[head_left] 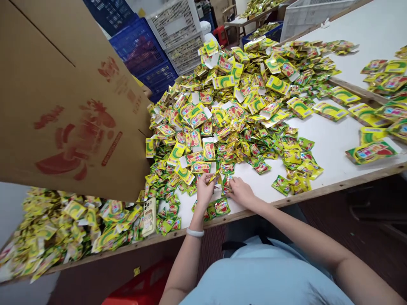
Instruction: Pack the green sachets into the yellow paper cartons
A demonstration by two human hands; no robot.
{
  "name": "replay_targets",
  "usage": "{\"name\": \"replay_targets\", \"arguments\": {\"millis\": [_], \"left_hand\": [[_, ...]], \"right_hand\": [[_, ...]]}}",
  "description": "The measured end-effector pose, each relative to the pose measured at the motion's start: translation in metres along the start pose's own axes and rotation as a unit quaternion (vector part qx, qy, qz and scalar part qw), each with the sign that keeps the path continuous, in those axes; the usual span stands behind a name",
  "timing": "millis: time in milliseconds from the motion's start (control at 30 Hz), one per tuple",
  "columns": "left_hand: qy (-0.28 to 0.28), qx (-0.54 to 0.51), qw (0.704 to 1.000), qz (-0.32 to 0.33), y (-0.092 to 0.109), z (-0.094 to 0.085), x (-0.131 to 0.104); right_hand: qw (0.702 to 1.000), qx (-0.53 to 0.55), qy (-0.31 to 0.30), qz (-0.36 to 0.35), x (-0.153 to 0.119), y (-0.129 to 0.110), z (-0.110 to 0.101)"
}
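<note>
My left hand (205, 189), with a pale band on its wrist, is closed on a small yellow packet (215, 177) near the table's front edge; the fingers partly cover it. Just to the right, the fingers of my right hand (241, 192) are closed on the edge of a green packet (227, 185) with a red print. Below and between the hands, several green packets (221, 206) lie by the edge. Beyond the fingers rises a large heap of small yellow boxes (223, 81), some with open white flaps, mixed with green and yellow packets (261, 166).
A big printed cardboard carton (73, 106) stands at left on the table (327, 163). Beside it a phone (149, 217) lies among packets. Blue crates (140, 46) and white crates (174, 21) are stacked behind. A red stool (143, 288) is below. Several yellow boxes (370, 150) lie at right.
</note>
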State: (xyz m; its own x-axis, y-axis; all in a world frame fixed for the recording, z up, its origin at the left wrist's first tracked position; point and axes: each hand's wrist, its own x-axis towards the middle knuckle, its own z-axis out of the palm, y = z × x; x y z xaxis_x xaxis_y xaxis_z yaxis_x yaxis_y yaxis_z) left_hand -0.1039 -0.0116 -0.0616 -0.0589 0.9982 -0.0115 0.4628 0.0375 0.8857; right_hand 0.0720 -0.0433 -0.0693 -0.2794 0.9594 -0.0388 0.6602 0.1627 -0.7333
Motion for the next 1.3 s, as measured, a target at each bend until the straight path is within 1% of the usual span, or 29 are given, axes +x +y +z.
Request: {"name": "replay_targets", "arguments": {"millis": [67, 133, 167, 233, 267, 300, 367, 467, 533, 567, 633, 700, 733, 767, 800, 867, 900, 933, 967, 1000, 1033, 1067, 1100, 1133, 1167, 1200, 1233, 1267, 1300], "left_hand": [[-0.018, -0.027, 0.999, -0.014, 0.0, -0.005, -0.007], [-0.041, -0.047, 0.998, -0.021, 0.003, -0.004, -0.013], [-0.053, -0.054, 0.997, -0.022, 0.007, -0.002, -0.015], [-0.078, -0.068, 0.994, -0.02, 0.016, 0.004, -0.021], [-0.092, -0.075, 0.993, -0.018, 0.021, 0.008, -0.024], [-0.105, -0.083, 0.991, -0.017, 0.026, 0.011, -0.027], [-0.125, -0.099, 0.987, -0.022, 0.036, 0.017, -0.034], [-0.148, -0.156, 0.974, -0.066, 0.044, 0.019, -0.041], [-0.175, -0.188, 0.963, -0.081, 0.047, 0.017, -0.045], [-0.19, -0.192, 0.96, -0.074, 0.048, 0.015, -0.047], [-0.203, -0.185, 0.96, -0.05, 0.05, 0.01, -0.05], [-0.216, -0.177, 0.959, -0.049, 0.05, 0.008, -0.055], [-0.224, -0.172, 0.958, -0.053, 0.05, 0.008, -0.058], [-0.234, -0.16, 0.957, -0.055, 0.05, 0.009, -0.06], [-0.244, -0.14, 0.958, -0.051, 0.049, 0.011, -0.063], [-0.249, -0.074, 0.965, -0.021, 0.046, 0.015, -0.064], [-0.249, -0.033, 0.968, -0.002, 0.045, 0.016, -0.062], [-0.251, 0.012, 0.968, 0.016, 0.044, 0.016, -0.058], [-0.249, 0.06, 0.966, 0.035, 0.043, 0.012, -0.051], [-0.237, 0.114, 0.963, 0.058, 0.042, 0.007, -0.041], [-0.211, 0.177, 0.958, 0.085, 0.042, -0.001, -0.029], [-0.176, 0.246, 0.946, 0.115, 0.042, -0.011, -0.015], [-0.127, 0.325, 0.925, 0.148, 0.042, -0.021, 0.0], [-0.09, 0.404, 0.894, 0.173, 0.043, -0.031, 0.015], [-0.076, 0.468, 0.86, 0.189, 0.043, -0.039, 0.029], [-0.071, 0.511, 0.834, 0.197, 0.043, -0.046, 0.041], [-0.076, 0.538, 0.816, 0.199, 0.043, -0.05, 0.052], [-0.083, 0.55, 0.807, 0.199, 0.044, -0.052, 0.059], [-0.088, 0.554, 0.804, 0.197, 0.044, -0.053, 0.065]], "right_hand": [[0.999, 0.036, -0.022, -0.009, -0.004, 0.01, -0.008], [0.989, 0.137, -0.045, -0.028, -0.008, 0.016, -0.021], [0.975, 0.209, -0.059, -0.042, -0.01, 0.018, -0.028], [0.93, 0.35, -0.093, -0.068, -0.013, 0.016, -0.04], [0.909, 0.397, -0.106, -0.075, -0.013, 0.014, -0.044], [0.899, 0.418, -0.109, -0.077, -0.013, 0.013, -0.047], [0.902, 0.418, -0.079, -0.074, -0.012, 0.011, -0.049], [0.918, 0.39, -0.013, -0.075, -0.012, 0.015, -0.046], [0.926, 0.369, 0.001, -0.075, -0.014, 0.019, -0.043], [0.934, 0.349, 0.005, -0.076, -0.014, 0.02, -0.042], [0.957, 0.277, 0.024, -0.077, -0.016, 0.022, -0.044], [0.974, 0.207, 0.049, -0.08, -0.017, 0.024, -0.049], [0.976, 0.193, 0.043, -0.088, -0.018, 0.024, -0.051], [0.976, 0.193, 0.02, -0.101, -0.02, 0.025, -0.053], [0.973, 0.199, -0.015, -0.117, -0.021, 0.026, -0.054], [0.964, 0.197, -0.092, -0.152, -0.026, 0.028, -0.054], [0.963, 0.182, -0.11, -0.164, -0.028, 0.03, -0.053], [0.967, 0.159, -0.106, -0.171, -0.031, 0.033, -0.052], [0.972, 0.128, -0.086, -0.175, -0.033, 0.036, -0.051], [0.979, 0.093, -0.056, -0.175, -0.036, 0.04, -0.051], [0.984, 0.052, -0.023, -0.17, -0.038, 0.045, -0.051], [0.987, 0.01, 0.008, -0.159, -0.041, 0.05, -0.052], [0.989, -0.027, 0.031, -0.145, -0.043, 0.055, -0.053], [0.989, -0.058, 0.043, -0.13, -0.044, 0.06, -0.053], [0.989, -0.074, 0.049, -0.117, -0.045, 0.064, -0.054], [0.99, -0.071, 0.054, -0.107, -0.046, 0.067, -0.054], [0.992, -0.046, 0.061, -0.099, -0.047, 0.069, -0.053], [0.993, -0.002, 0.073, -0.089, -0.047, 0.071, -0.052], [0.992, 0.058, 0.087, -0.076, -0.048, 0.072, -0.051]]}}
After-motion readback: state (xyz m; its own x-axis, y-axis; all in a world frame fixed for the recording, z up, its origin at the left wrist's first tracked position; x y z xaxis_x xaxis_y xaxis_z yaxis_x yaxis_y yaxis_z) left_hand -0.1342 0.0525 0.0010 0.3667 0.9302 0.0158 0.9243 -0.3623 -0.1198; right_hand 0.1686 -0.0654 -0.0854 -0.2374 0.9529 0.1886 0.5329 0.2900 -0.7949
